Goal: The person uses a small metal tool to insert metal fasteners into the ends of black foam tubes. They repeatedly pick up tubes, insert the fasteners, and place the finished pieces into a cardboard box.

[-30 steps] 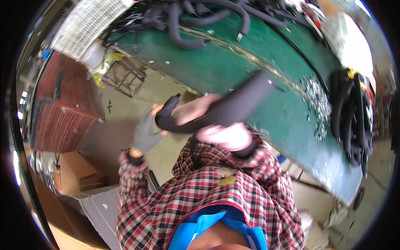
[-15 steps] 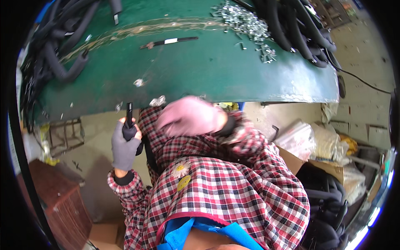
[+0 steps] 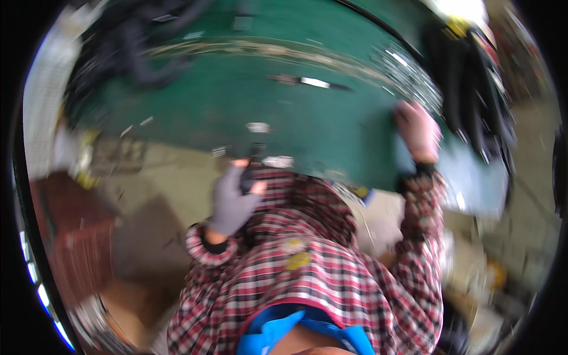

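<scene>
My left hand (image 3: 232, 201), in a grey fingertip-less glove, is closed around a black foam tube (image 3: 247, 178) just off the table's near edge. A narrow black end sticks up past the thumb and fingers. My right hand (image 3: 419, 131), in a pink glove, is over the right part of the green table, just below a pile of small shiny metal pieces (image 3: 408, 77). Motion blurs its fingers, so I cannot make out whether they hold anything. On the table between the hands and the far side lies a thin black strip with a white band (image 3: 315, 83).
Black foam tubes (image 3: 139, 53) are heaped at the far left of the green table (image 3: 236, 100), and more black tubes (image 3: 467, 89) lie at the right. A reddish-brown cabinet (image 3: 80, 248) stands at lower left. Small whitish scraps (image 3: 258, 127) lie near the front edge.
My right hand has moved from in front of my body out to the right, by the metal pieces. The left hand still holds the black foam tube. The whole view has shifted and blurred.
</scene>
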`<move>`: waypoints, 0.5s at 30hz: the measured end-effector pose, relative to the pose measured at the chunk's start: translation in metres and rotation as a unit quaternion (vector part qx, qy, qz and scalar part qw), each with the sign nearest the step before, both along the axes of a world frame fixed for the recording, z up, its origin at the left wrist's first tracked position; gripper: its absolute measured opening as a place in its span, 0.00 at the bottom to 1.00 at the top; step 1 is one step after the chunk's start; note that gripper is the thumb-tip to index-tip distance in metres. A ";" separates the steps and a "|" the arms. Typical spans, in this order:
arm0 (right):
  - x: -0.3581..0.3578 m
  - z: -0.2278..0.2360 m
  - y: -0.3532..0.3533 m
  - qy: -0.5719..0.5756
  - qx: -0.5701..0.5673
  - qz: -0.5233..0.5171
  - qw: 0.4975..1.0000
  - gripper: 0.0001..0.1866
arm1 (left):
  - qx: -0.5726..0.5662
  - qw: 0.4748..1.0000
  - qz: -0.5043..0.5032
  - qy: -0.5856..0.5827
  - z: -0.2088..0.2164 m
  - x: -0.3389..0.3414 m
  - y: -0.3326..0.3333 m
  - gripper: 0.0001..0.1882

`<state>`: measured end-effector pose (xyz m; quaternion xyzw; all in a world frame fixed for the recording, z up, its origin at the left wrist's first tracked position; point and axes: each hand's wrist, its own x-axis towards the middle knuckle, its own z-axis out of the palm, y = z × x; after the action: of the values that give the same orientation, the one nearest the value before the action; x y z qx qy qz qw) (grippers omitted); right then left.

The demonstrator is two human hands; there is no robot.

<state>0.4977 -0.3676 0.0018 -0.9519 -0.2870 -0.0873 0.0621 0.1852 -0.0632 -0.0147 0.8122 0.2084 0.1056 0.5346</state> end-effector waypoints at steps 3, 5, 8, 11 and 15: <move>-0.011 -0.006 -0.006 0.055 0.031 -0.001 0.998 0.06 | 0.073 0.997 0.013 -0.001 0.006 0.002 0.000 0.20; -0.012 -0.033 -0.006 0.122 0.121 -0.018 0.985 0.07 | 0.113 0.993 0.033 0.007 0.005 0.001 0.003 0.21; -0.071 -0.027 0.056 0.471 0.481 0.017 0.739 0.04 | 0.085 0.995 0.060 -0.005 0.003 -0.004 0.002 0.22; -0.146 -0.044 0.130 0.625 0.536 0.061 0.565 0.04 | 0.070 0.990 0.100 -0.065 -0.006 -0.015 -0.009 0.21; -0.224 -0.066 0.181 0.730 0.550 0.077 0.398 0.13 | 0.101 0.981 0.125 -0.111 -0.002 -0.028 -0.020 0.22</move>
<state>0.2741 -0.1868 -0.0638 -0.3868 -0.0940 0.5071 0.7645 0.1568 -0.0827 -0.0171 0.8128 0.2359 0.2815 0.4522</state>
